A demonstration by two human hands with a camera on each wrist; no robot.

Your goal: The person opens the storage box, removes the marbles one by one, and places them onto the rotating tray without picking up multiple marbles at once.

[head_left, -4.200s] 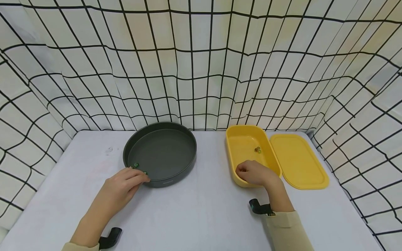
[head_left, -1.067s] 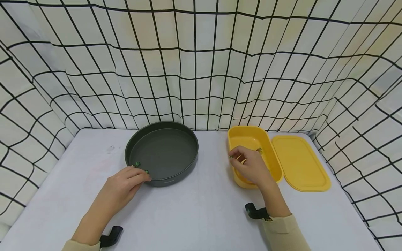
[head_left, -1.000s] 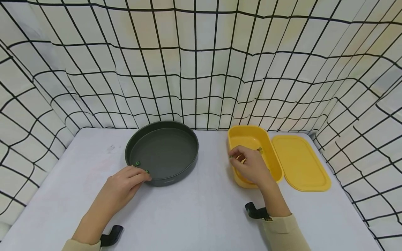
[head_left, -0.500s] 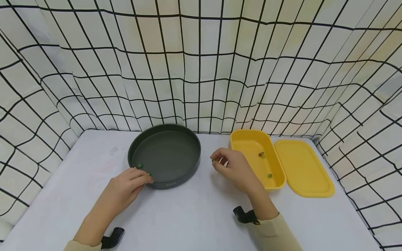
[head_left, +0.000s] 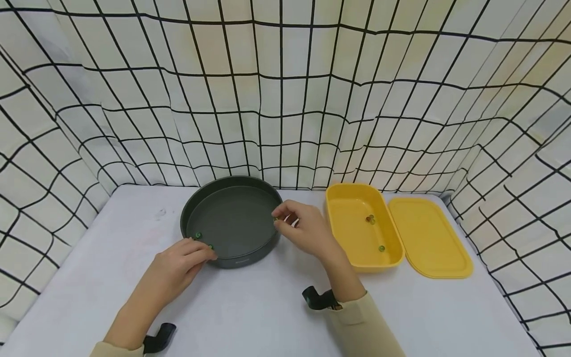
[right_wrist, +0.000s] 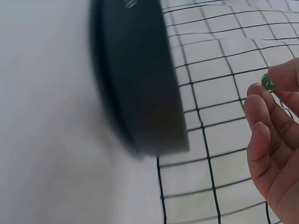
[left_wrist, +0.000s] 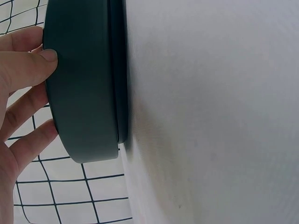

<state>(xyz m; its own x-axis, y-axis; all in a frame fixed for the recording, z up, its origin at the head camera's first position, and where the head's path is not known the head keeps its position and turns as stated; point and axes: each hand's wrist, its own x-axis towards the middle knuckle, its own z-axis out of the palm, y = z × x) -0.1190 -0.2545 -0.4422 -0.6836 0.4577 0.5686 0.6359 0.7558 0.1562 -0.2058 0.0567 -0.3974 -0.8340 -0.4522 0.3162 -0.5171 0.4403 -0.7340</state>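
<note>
One pan (head_left: 234, 218), left hand (head_left: 178, 260) gripping it at seven o'clock, right hand (head_left: 308, 229) pinching a green marble (right_wrist: 268, 82) at three.

On the tabletop (head_left: 263, 317), to the left, a pan (head_left: 236, 218); to the right of it, with a gap between, a tub (head_left: 352, 198); further right, just beside the tub, a lid (head_left: 430, 238). In the tub, right of its middle, a close group of marbles (head_left: 372, 221), and nearer to the front one single marble (head_left: 381, 249). At the near left of the pan, two marbles (head_left: 198, 235), just beyond the left hand (head_left: 174, 267), with its fingers touching the rim. Above the pan's right edge, the right hand (head_left: 305, 230), with another marble (right_wrist: 268, 82) between thumb and forefinger. Behind everything and at both sides, netting (head_left: 281, 94).
</note>
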